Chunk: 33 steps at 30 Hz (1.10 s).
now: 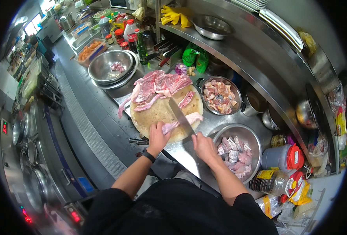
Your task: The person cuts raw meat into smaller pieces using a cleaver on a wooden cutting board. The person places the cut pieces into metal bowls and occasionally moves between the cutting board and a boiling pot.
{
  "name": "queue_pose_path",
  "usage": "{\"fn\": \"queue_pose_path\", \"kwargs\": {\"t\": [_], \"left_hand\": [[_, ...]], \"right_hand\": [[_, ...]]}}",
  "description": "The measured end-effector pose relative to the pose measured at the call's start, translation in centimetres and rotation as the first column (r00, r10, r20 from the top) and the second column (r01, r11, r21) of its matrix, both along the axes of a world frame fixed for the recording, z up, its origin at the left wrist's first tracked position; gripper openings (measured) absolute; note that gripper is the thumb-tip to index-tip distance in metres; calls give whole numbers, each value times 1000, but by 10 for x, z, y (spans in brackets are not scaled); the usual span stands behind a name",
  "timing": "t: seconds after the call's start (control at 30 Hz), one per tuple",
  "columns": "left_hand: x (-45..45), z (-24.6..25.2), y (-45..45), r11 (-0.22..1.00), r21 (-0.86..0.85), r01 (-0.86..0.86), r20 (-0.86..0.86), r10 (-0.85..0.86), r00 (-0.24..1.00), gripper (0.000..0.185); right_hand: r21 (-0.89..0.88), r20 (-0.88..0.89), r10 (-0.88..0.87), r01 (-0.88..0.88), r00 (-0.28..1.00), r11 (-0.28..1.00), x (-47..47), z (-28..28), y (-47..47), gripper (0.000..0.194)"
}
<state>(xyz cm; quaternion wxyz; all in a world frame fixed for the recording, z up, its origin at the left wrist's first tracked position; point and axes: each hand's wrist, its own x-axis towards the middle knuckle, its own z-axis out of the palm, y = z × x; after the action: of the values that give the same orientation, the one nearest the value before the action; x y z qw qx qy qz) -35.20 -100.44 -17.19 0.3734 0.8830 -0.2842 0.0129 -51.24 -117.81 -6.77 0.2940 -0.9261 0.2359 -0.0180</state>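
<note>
My right hand (203,146) is closed round the handle of a cleaver (180,116), whose broad blade lies across a strip of raw meat (193,118). With its fingers my left hand (158,137) holds the near left end of that strip. Both are over a round chopping board (152,117). Large raw meat pieces (173,83) rest along the board's far edge, with a small cut piece (187,99) on its right part. Whether the blade has gone into the meat cannot be told.
A steel bowl of fish pieces (258,158) stands right of my right hand; a pot of chopped meat (238,91) is beyond it. Stacked steel bowls (95,73) stand at the far left, near sauce bottles (130,30). A steel shelf (238,63) overhangs the right side. A person (39,47) stands far off.
</note>
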Motion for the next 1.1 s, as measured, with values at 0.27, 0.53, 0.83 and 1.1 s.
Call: {"fn": "queue_pose_path", "kwargs": {"t": [0.27, 0.53, 0.83, 1.1], "left_hand": [[-5, 14, 25, 998, -60, -28, -133, 20, 991, 41], [1, -3, 28, 986, -157, -49, -128, 29, 991, 41], [45, 2, 31, 959, -219, -182, -184, 143, 972, 37], [32, 17, -40, 887, 38, 461, 236, -456, 858, 59]], "right_hand": [[-71, -125, 88, -97, 988, 993, 47, 48, 9, 25], [-99, 39, -107, 111, 993, 989, 52, 34, 54, 23], [78, 36, -278, 275, 960, 958, -7, 16, 11, 34], [165, 389, -499, 474, 774, 865, -126, 36, 10, 27]]}}
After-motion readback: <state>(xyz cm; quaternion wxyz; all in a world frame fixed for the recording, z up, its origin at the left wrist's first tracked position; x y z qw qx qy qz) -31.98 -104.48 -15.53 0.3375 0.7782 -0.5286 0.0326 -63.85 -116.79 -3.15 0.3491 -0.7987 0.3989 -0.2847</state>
